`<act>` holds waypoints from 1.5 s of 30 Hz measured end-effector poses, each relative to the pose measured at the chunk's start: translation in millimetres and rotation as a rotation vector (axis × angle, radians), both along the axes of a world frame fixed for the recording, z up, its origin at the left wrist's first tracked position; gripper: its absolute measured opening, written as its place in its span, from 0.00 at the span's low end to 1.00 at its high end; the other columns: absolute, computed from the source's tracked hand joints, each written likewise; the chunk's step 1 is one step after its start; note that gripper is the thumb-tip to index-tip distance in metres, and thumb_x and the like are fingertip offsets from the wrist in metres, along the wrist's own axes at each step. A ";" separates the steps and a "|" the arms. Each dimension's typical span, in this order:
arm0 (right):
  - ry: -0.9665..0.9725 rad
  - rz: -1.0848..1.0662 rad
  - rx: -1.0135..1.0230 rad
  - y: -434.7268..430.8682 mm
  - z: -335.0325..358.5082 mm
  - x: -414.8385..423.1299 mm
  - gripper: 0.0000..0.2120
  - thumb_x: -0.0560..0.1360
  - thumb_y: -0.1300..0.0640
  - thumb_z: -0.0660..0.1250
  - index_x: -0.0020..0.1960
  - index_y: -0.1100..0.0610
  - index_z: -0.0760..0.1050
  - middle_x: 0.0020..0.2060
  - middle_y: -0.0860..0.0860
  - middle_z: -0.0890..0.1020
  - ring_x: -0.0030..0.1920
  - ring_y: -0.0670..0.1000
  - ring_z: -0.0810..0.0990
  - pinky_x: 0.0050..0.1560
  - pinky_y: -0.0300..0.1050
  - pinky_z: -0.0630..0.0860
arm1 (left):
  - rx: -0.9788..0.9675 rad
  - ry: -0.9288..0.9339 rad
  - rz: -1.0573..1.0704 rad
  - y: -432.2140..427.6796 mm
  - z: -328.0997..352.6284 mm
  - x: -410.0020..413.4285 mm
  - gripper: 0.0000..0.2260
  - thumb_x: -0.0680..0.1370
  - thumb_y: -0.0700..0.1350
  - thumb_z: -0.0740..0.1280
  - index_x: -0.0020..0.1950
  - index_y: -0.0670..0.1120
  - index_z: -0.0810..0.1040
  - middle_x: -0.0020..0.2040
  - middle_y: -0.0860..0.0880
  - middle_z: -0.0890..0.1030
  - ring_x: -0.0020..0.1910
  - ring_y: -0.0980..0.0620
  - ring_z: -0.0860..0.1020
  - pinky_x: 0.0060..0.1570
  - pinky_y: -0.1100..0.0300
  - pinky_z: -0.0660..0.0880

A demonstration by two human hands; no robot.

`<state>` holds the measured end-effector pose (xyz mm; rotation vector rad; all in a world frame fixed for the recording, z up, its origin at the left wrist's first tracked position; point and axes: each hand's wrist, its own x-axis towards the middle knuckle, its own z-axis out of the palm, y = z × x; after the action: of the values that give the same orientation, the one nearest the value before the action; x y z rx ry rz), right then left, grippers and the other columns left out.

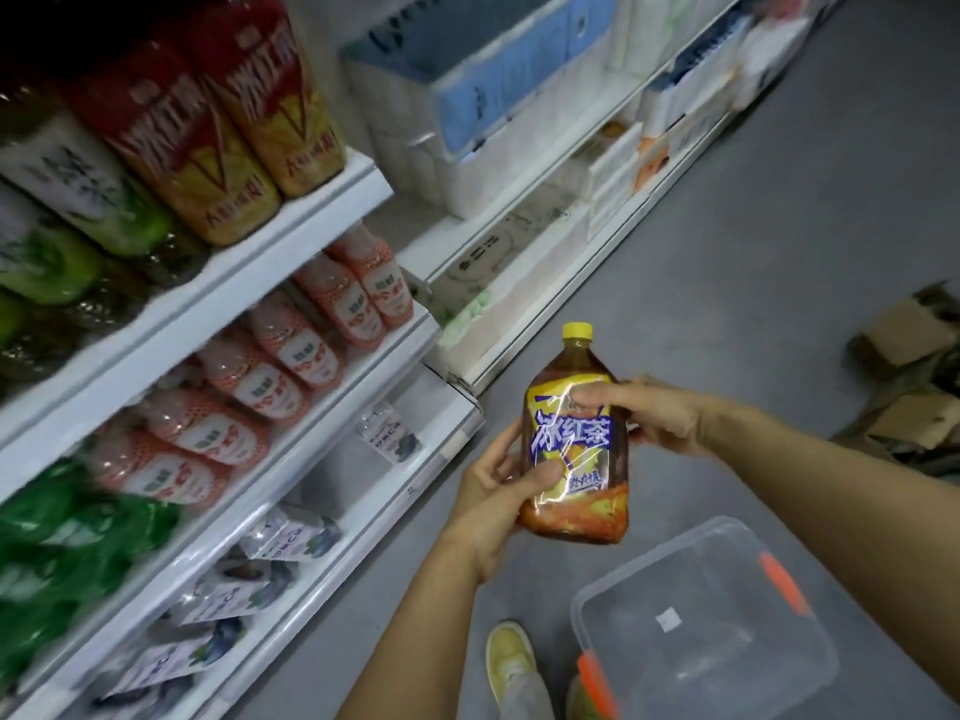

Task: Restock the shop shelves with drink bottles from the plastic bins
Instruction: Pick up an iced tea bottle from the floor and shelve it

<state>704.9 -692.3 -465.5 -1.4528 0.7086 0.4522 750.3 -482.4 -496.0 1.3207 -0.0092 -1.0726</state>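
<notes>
- The fingers of the right hand are curled around the upper part of a rounded plastic tea bottle with brown liquid and a yellow-and-blue label; they grasp it from the right side.
- The thumb of the left hand presses on the lower part of the label, and the other fingers of this hand go behind the bottle, so this hand grasps it too.
- The tea bottle is held upright in the air between both hands, with its yellow screw cap on top. It is over the grey floor and just above a clear plastic bin.
- The bin stands on the floor at the lower right and has orange latches on two sides.
- A yellowish shoe is on the floor just beside the bin.
- The white shelves are to the left. The top one carries tall red-and-yellow bottles, the middle one a row of pink bottles, and the lowest one white-and-purple packs.
- Brown cardboard boxes lie on the floor at the far right.
</notes>
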 end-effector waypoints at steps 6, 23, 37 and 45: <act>-0.174 -0.104 -0.044 18.5 76.3 2.4 0.33 0.57 0.36 0.79 0.53 0.57 0.82 0.46 0.52 0.87 0.49 0.52 0.83 0.59 0.49 0.76 | -0.082 -0.035 0.108 1.3 78.1 -1.0 0.30 0.67 0.39 0.75 0.67 0.55 0.74 0.58 0.48 0.84 0.50 0.49 0.85 0.46 0.52 0.82; -0.775 -0.237 0.050 81.5 233.7 8.3 0.30 0.63 0.57 0.77 0.63 0.52 0.74 0.50 0.55 0.86 0.52 0.55 0.84 0.50 0.47 0.81 | -0.254 -0.285 0.411 41.4 256.3 12.0 0.31 0.69 0.37 0.75 0.71 0.51 0.73 0.57 0.50 0.85 0.54 0.49 0.84 0.53 0.45 0.81; -0.943 -0.115 0.060 114.4 345.1 24.9 0.27 0.63 0.52 0.75 0.62 0.44 0.77 0.54 0.49 0.85 0.55 0.50 0.84 0.50 0.47 0.80 | -0.313 -0.547 0.533 75.7 367.8 9.5 0.33 0.65 0.40 0.76 0.70 0.49 0.74 0.53 0.52 0.86 0.49 0.53 0.85 0.46 0.51 0.82; -1.032 -0.080 0.071 134.4 386.1 32.6 0.24 0.71 0.59 0.73 0.66 0.53 0.74 0.53 0.53 0.85 0.51 0.51 0.85 0.42 0.43 0.80 | -0.283 -0.634 0.565 98.4 412.8 5.1 0.27 0.69 0.42 0.77 0.65 0.56 0.77 0.51 0.51 0.86 0.48 0.48 0.85 0.34 0.54 0.80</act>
<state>737.5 -557.8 -79.4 -1.3554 -0.0849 -0.3444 755.3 -384.0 -83.1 1.2471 -0.2384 -0.1451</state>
